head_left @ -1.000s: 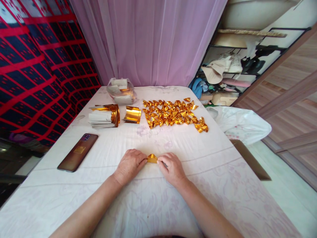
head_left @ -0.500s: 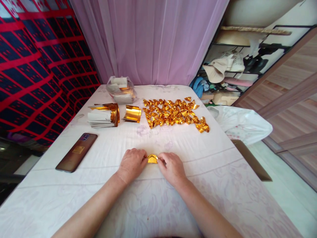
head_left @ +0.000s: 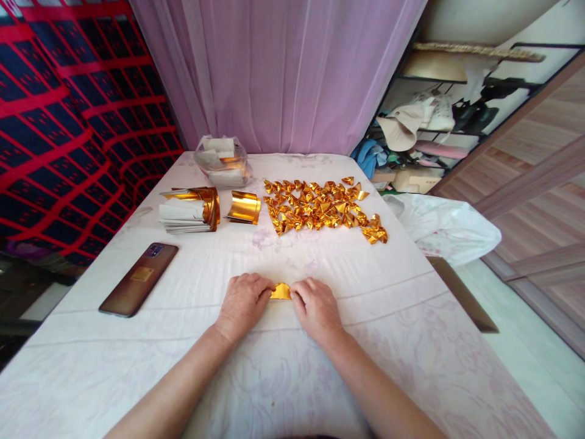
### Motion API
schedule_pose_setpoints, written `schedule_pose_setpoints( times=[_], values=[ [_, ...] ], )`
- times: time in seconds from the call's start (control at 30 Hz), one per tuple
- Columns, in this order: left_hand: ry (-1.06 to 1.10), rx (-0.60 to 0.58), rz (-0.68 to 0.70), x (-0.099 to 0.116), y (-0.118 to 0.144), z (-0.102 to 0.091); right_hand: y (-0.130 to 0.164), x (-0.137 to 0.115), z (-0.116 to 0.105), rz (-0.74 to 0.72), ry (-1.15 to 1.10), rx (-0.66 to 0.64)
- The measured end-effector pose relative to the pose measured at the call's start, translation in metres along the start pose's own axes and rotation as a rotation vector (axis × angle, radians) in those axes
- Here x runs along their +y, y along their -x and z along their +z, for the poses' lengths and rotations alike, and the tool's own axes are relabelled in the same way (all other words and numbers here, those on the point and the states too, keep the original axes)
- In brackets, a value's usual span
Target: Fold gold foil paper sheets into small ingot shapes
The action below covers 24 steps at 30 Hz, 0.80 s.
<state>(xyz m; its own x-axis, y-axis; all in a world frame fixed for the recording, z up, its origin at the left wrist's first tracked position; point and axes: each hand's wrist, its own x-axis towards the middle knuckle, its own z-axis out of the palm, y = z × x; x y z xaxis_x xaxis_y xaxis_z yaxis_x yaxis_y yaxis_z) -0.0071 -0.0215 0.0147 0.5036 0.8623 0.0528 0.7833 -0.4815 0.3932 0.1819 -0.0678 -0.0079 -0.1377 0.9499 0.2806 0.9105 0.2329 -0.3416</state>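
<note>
Both hands rest on the white cloth of the counter [head_left: 388, 317], near its front middle. The left hand [head_left: 242, 302] and the right hand [head_left: 315, 308] each hold a pinching grip on 1 small gold foil piece [head_left: 280, 291], which lies on the cloth between the fingertips. Beyond it lies a spread of folded gold pieces [head_left: 322, 207]. A foil sheet stack [head_left: 189, 210] and a curled gold sheet [head_left: 244, 207] sit left of the spread. A phone [head_left: 138, 279] lies at far left.
</note>
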Motion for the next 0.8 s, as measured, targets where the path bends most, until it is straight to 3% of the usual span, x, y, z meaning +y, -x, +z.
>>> schedule_pose_setpoints(
  times=[0.33, 0.53, 0.8],
  values=[
    [-0.1, 0.04, 0.051, 0.002, 0.008, 0.005, -0.013, -0.015, -0.002, 0.101, 0.13, -0.044],
    [-0.121, 0.06, 0.15, -0.007, 0.011, 0.005, -0.005, -0.001, 0.002, 0.002, 0.047, -0.01],
    [-0.052, 0.073, 0.115, -0.015, 0.007, 0.008, -0.001, 0.01, 0.005, -0.006, -0.035, -0.009]
  ],
)
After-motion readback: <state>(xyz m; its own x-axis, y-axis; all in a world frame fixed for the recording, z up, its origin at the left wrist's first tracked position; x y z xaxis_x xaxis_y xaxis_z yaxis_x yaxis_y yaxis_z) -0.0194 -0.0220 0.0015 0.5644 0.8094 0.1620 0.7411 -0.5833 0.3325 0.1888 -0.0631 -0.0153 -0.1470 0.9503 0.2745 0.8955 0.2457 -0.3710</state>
